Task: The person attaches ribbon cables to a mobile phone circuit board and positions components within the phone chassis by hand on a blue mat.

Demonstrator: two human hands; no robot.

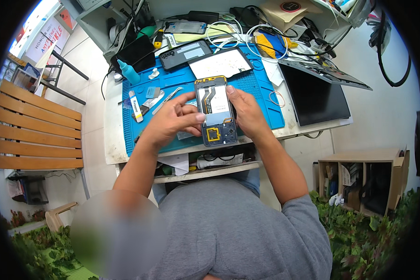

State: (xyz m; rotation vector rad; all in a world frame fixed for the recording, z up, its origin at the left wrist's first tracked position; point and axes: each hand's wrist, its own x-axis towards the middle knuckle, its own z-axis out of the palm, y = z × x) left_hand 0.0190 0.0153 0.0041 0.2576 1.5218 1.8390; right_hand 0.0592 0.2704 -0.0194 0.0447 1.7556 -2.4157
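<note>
An opened phone (227,122), its battery, flex cables and yellow-edged parts exposed, is held upright above the near edge of the blue repair mat (271,116). My right hand (248,113) grips its right edge, thumb on top near the upper corner. At the phone's left edge, my left hand (175,120) is closed with bent fingers, and its thumb tip lies by the battery's lower end. Silver tweezers (168,100) lie on the mat beyond my left hand. Left of them is a white-and-yellow tube (136,107).
A light-blue bottle (129,72) stands on the mat's far left. Behind the phone lie a dark phone back (185,54) and a white-faced panel (221,64). An open laptop (315,95) sits at the right. White cables (266,31) and tools crowd the back.
</note>
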